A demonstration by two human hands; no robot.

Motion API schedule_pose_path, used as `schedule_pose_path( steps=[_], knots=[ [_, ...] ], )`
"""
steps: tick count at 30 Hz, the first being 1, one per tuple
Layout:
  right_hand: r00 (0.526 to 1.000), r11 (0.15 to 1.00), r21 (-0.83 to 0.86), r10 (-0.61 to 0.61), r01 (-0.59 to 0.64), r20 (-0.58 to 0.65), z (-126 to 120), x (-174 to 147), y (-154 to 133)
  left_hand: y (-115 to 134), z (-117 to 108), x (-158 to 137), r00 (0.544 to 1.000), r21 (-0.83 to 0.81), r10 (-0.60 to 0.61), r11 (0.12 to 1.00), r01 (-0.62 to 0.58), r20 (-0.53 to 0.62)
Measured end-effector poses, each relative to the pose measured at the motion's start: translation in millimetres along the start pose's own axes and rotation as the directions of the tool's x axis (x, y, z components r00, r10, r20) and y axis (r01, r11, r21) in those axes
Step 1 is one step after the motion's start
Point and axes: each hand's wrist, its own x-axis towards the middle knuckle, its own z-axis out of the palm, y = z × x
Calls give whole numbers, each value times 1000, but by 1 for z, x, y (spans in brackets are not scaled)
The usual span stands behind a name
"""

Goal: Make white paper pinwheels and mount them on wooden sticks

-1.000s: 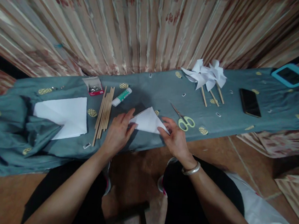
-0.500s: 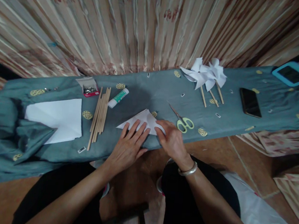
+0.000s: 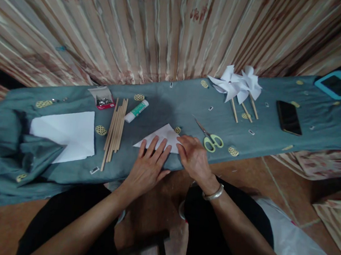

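Note:
A sheet of white paper folded into a triangle (image 3: 164,131) lies near the front edge of the cloth-covered table. My left hand (image 3: 148,161) rests flat on its lower part, with fingers spread. At the paper's right corner, my right hand (image 3: 194,156) has curled fingers and thumb closed on the edge; they hide that corner. Just right of this hand lie scissors (image 3: 213,142) with light green handles, blades pointing away to the left.
Left of the paper are a glue stick (image 3: 137,111), several wooden sticks (image 3: 115,130), a small box of metal pins (image 3: 104,99) and white sheets (image 3: 75,133). Paper pinwheels (image 3: 230,84), a phone (image 3: 289,117) and a blue-framed tablet (image 3: 339,85) lie on the right. A curtain (image 3: 162,33) hangs behind.
The folded paper's top layers lie flatter and closer together. Both hands stay in nearly the same places. The whole view has shifted slightly.

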Motion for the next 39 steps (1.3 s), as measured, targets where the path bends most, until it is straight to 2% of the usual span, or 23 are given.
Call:
schedule_pose_path(
  steps=[9,18,30,35,39],
  knots=[
    [998,998,-45,-45,47,39,-1,1,-2,0,1,0,1000,-5,-6,1000,6,13],
    [997,991,-133,12,-3,71,-3,-1,-11,0,1,1,1000,19,3,1000,-3,28],
    [998,987,-143,67,-67,-8,10,-8,-19,2,-1,2,999,19,-17,1000,16,41],
    [998,987,-151,43,-51,-53,10,-18,-10,2,-1,3,998,9,-18,1000,18,55],
    [993,983,-151,91,-102,-79,1,-30,3,-2,-4,-1,999,-17,-14,1000,15,46]
  ],
)
